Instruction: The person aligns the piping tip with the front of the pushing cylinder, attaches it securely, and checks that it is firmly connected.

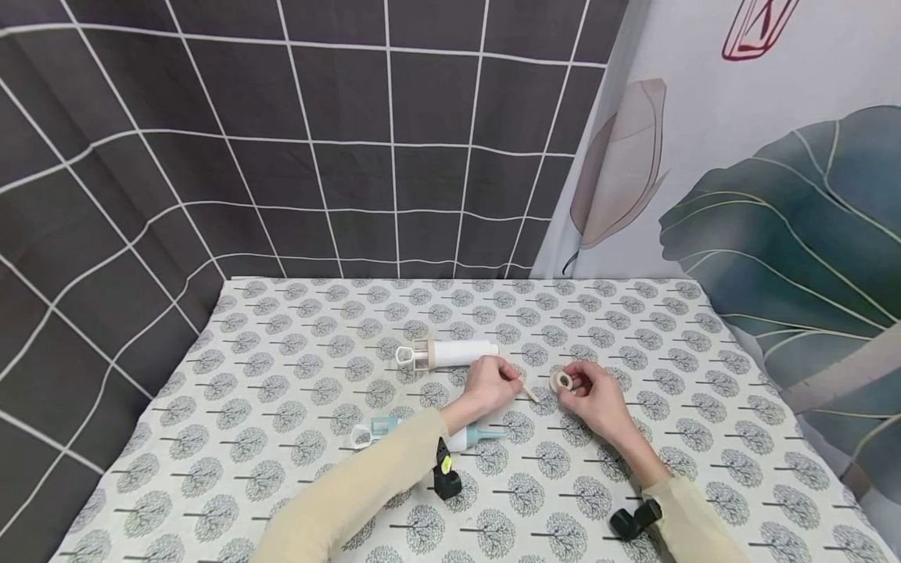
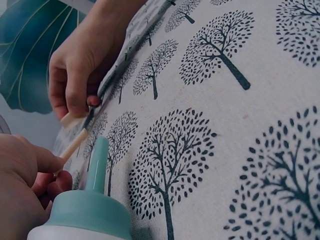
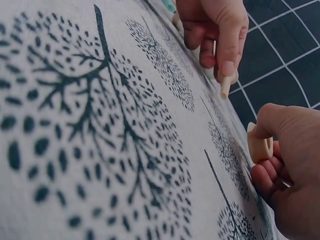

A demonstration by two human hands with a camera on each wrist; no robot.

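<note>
My left hand (image 1: 491,385) pinches a slim beige nozzle (image 1: 529,391) between thumb and fingers, its thin end pointing toward the other hand. A short gap to the right, my right hand (image 1: 597,400) holds a beige ring-shaped cap (image 1: 561,381) by its edge, and the hole shows in the head view. The two pieces are apart. Beyond the left hand lies a white syringe-like tube (image 1: 461,353) with a beige collar and a clear plunger end. A second such tube with a teal tip (image 2: 85,215) lies partly hidden beneath the left forearm.
Both tubes lie on a table covered with a tree-print cloth (image 1: 317,391). A dark checked curtain (image 1: 338,172) hangs behind the table, and a leaf-patterned curtain (image 1: 704,141) hangs at the right. Each wrist wears a black camera.
</note>
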